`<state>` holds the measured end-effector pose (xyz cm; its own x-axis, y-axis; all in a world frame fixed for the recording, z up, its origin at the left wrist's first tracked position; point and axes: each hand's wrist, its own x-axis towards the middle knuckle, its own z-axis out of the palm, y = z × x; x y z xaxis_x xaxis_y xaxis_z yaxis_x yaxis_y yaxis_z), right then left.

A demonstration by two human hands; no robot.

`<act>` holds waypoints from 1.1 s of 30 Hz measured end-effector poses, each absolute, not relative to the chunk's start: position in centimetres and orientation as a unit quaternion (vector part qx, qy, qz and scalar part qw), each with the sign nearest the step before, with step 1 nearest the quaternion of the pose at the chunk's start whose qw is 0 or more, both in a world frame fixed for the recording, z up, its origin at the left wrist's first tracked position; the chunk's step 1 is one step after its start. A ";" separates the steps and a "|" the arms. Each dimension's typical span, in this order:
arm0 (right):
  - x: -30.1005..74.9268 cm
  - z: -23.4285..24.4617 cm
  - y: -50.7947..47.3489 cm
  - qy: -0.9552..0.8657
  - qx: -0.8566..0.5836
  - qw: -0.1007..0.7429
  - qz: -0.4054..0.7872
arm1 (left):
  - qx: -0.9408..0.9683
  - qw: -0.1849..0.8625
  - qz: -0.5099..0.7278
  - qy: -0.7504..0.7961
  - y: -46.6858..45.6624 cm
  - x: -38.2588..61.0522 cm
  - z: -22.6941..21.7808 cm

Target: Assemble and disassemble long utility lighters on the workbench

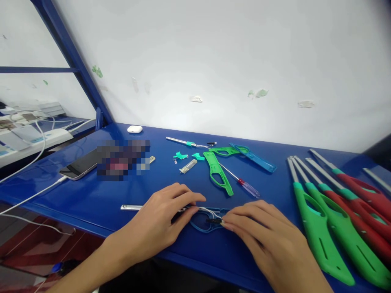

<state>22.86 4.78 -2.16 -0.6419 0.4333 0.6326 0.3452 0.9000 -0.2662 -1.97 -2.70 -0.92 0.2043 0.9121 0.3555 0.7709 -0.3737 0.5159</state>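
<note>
A half-open gas lighter lies in front of me: a silver barrel (130,207), white wires (210,210) and a blue plastic handle half (200,228). My left hand (171,209) is closed over the barrel's inner end, thumb and fingertips by the wires; the exact grip is partly hidden. With thumb and fingers, my right hand (265,232) pinches a small black igniter piece (214,221) at the wires' end, over the blue handle. Just behind lie green handle halves (216,173), another blue handle half (256,158) and a screwdriver (249,189).
Further back are a loose barrel with wires (180,141), a clear fuel tank (188,166) and teal trigger pieces (181,155). Several whole green lighters (317,240) and red lighters (363,179) lie right. A phone (84,165) and white earbud case (135,129) are left. A wall (214,61) stands behind.
</note>
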 end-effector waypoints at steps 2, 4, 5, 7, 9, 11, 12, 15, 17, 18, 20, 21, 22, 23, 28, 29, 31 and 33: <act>23.1 -2.2 5.0 -0.910 -0.206 0.356 0.046 | 0.770 0.118 0.313 0.543 -2.7 -2.1 -1.0; 23.4 -2.4 5.1 -0.918 -0.202 0.339 0.041 | 0.779 0.114 0.311 0.533 -2.7 -2.2 -1.1; 23.5 -2.5 5.1 -0.921 -0.203 0.331 0.042 | 0.784 0.110 0.310 0.527 -2.7 -2.2 -1.1; 23.5 -2.6 5.0 -0.921 -0.206 0.327 0.040 | 0.790 0.103 0.309 0.520 -2.7 -2.3 -1.2; 23.4 -2.6 4.8 -0.916 -0.213 0.339 0.036 | 0.791 0.101 0.312 0.516 -2.7 -2.3 -1.2; 23.1 -2.4 4.6 -0.910 -0.216 0.353 0.033 | 0.791 0.103 0.314 0.515 -2.8 -2.3 -1.1; 22.9 -2.3 4.5 -0.908 -0.218 0.356 0.034 | 0.791 0.104 0.314 0.514 -2.8 -2.3 -1.1; 22.7 -2.1 4.3 -0.908 -0.218 0.357 0.033 | 0.792 0.103 0.309 0.516 -2.7 -2.3 -1.1; 22.7 -2.1 4.3 -0.907 -0.218 0.358 0.033 | 0.792 0.103 0.306 0.518 -2.7 -2.2 -1.1; 22.7 -2.1 4.3 -0.907 -0.218 0.359 0.033 | 0.792 0.104 0.306 0.518 -2.6 -2.2 -1.1; 22.8 -2.1 4.3 -0.909 -0.216 0.356 0.030 | 0.792 0.103 0.307 0.517 -2.6 -2.2 -1.1; 22.8 -2.2 4.3 -0.909 -0.215 0.356 0.028 | 0.793 0.102 0.307 0.516 -2.7 -2.2 -1.1; 22.8 -2.2 4.3 -0.909 -0.215 0.356 0.026 | 0.793 0.101 0.306 0.516 -2.7 -2.1 -1.1; 22.8 -2.2 4.4 -0.909 -0.215 0.355 0.025 | 0.793 0.100 0.305 0.518 -2.7 -2.1 -1.0; 22.7 -2.3 4.5 -0.907 -0.219 0.358 0.014 | 0.786 0.077 0.330 0.517 -2.8 -1.7 -0.7; 22.7 -2.3 4.5 -0.906 -0.221 0.360 0.012 | 0.782 0.070 0.340 0.518 -2.8 -1.7 -0.6; 22.6 -2.5 4.5 -0.905 -0.223 0.362 0.010 | 0.772 0.052 0.358 0.523 -2.7 -1.6 -0.5; 22.6 -2.6 4.5 -0.904 -0.223 0.365 0.014 | 0.764 0.025 0.366 0.530 -2.6 -1.9 -0.4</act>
